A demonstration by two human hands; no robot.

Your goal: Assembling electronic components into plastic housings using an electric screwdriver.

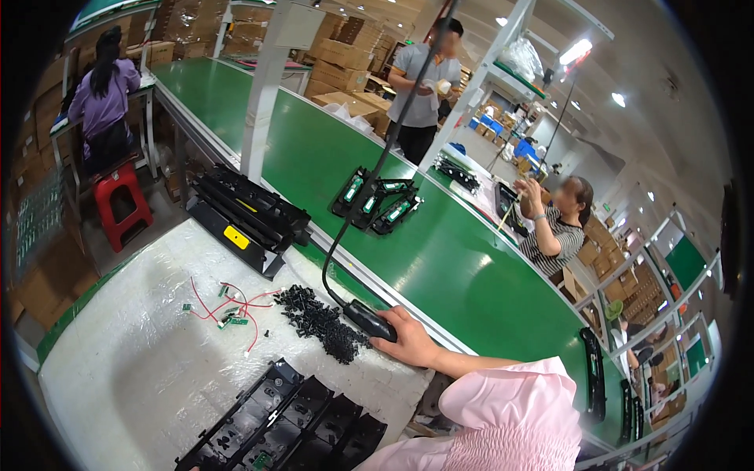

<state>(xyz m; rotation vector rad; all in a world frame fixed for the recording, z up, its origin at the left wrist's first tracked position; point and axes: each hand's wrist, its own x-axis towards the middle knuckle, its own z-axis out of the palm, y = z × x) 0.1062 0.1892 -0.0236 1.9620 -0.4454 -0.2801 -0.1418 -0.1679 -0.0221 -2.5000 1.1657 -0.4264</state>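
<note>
My right hand (407, 337) is wrapped round a black electric screwdriver (364, 319), whose cord runs upward. The tool lies low at the right end of a heap of small black screws (314, 318) on the white, plastic-wrapped worktop (157, 345). Left of the heap are thin red wires (250, 304) with small green circuit boards (233, 321). Nearest me, several long black plastic housings (302, 416) lie side by side, one with a green board inside. My left hand does not show.
A green conveyor belt (503, 290) runs past the worktop, carrying black parts with green boards (377, 201). More black housings (243, 212) are stacked at the worktop's far edge by a white post (263, 110). Co-workers stand or sit beyond the belt; another is near a red stool (122, 204).
</note>
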